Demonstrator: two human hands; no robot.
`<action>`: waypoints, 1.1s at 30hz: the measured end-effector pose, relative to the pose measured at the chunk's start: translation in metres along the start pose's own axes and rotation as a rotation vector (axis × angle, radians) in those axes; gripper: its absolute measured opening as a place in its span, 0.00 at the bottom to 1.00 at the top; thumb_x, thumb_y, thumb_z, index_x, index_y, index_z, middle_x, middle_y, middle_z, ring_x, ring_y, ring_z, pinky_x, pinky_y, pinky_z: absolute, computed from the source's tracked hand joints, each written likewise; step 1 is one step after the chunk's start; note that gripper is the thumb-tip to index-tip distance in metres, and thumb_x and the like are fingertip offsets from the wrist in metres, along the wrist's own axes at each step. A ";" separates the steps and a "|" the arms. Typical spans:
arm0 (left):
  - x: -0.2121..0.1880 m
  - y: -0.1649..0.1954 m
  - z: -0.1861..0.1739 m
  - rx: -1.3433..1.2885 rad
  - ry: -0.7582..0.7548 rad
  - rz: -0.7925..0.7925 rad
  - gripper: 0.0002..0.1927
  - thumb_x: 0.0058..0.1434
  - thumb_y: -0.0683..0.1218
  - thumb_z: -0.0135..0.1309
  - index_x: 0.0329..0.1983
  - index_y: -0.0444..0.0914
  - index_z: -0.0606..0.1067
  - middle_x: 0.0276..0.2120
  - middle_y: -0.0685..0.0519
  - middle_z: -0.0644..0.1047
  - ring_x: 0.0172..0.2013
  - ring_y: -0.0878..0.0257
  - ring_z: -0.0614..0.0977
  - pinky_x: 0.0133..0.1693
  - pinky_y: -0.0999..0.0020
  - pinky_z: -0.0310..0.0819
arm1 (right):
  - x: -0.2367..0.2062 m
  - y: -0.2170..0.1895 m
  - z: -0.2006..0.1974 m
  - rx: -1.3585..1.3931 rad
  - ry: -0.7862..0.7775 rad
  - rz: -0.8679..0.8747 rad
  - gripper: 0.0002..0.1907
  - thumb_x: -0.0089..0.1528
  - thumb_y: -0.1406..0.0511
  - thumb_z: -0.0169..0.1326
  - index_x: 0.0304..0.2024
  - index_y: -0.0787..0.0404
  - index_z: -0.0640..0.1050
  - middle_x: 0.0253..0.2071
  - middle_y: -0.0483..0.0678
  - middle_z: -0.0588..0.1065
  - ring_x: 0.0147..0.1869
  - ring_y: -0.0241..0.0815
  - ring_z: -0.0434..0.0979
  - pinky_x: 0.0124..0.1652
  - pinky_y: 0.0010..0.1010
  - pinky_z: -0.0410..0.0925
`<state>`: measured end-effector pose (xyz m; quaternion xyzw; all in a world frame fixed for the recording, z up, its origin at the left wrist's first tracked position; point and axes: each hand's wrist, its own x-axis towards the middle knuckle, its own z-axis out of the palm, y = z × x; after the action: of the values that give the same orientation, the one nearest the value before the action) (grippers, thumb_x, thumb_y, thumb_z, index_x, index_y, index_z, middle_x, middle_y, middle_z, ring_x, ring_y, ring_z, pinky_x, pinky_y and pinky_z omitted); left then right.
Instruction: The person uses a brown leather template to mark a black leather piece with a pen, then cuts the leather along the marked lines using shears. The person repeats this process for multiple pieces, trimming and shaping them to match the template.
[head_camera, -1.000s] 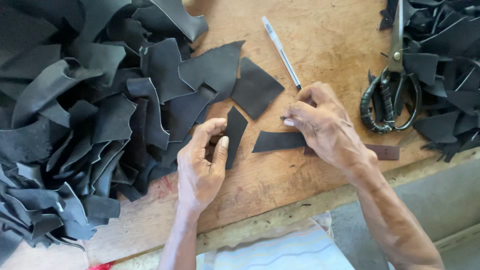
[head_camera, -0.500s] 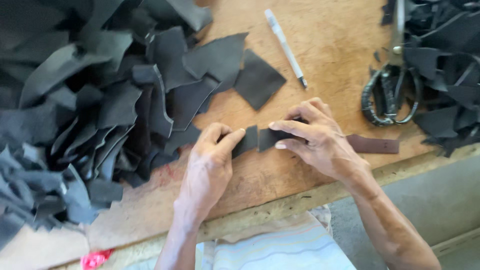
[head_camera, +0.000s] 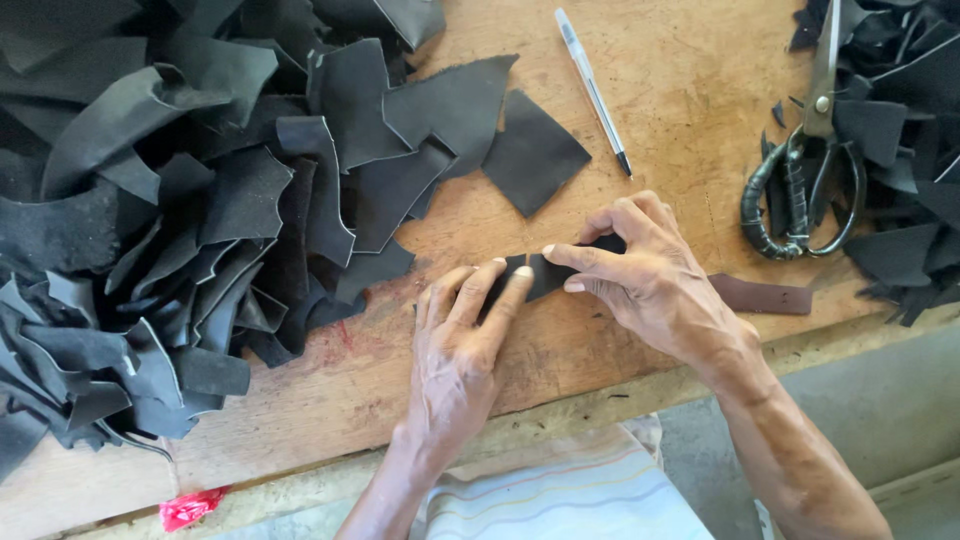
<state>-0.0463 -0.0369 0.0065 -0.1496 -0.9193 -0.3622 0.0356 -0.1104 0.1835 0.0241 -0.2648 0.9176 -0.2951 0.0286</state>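
Observation:
My left hand (head_camera: 455, 340) lies flat on the wooden table (head_camera: 690, 90), fingers pressing a small black leather piece (head_camera: 545, 275). My right hand (head_camera: 645, 280) presses the same piece from the right with its fingertips, covering most of it. A brown leather strip (head_camera: 765, 296) pokes out from under my right hand toward the right. Both hands hold the black piece down against the table near its front edge.
A big heap of black leather scraps (head_camera: 170, 200) fills the left. Large scissors (head_camera: 805, 170) lie at the right beside more black scraps (head_camera: 900, 130). A pen (head_camera: 592, 90) lies at the top middle. A red scrap (head_camera: 190, 506) sits below the table edge.
My left hand has slid right and my hands have come together over the black piece. The piece now lies mostly hidden under my fingers.

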 end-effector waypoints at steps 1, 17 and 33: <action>-0.001 0.001 0.000 0.014 -0.011 0.006 0.31 0.48 0.32 0.56 0.59 0.36 0.77 0.59 0.42 0.73 0.58 0.44 0.72 0.59 0.47 0.66 | 0.000 -0.001 0.000 -0.014 -0.002 0.002 0.21 0.53 0.67 0.68 0.49 0.46 0.84 0.44 0.47 0.73 0.50 0.50 0.68 0.48 0.36 0.68; -0.020 0.024 0.025 0.193 -0.127 -0.016 0.28 0.69 0.47 0.48 0.69 0.27 0.64 0.70 0.34 0.60 0.71 0.34 0.56 0.69 0.40 0.50 | 0.001 -0.001 0.003 0.038 0.012 -0.013 0.21 0.54 0.69 0.67 0.50 0.50 0.84 0.44 0.49 0.72 0.49 0.52 0.68 0.46 0.38 0.68; -0.022 0.030 0.027 0.190 -0.127 -0.009 0.26 0.69 0.45 0.50 0.67 0.26 0.67 0.69 0.37 0.61 0.70 0.32 0.57 0.68 0.35 0.51 | 0.003 0.002 0.002 0.095 -0.024 0.010 0.23 0.53 0.70 0.66 0.50 0.49 0.84 0.43 0.47 0.71 0.49 0.49 0.68 0.44 0.35 0.70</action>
<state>-0.0157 -0.0033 0.0020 -0.1640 -0.9507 -0.2631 -0.0105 -0.1132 0.1824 0.0222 -0.2618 0.9035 -0.3350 0.0536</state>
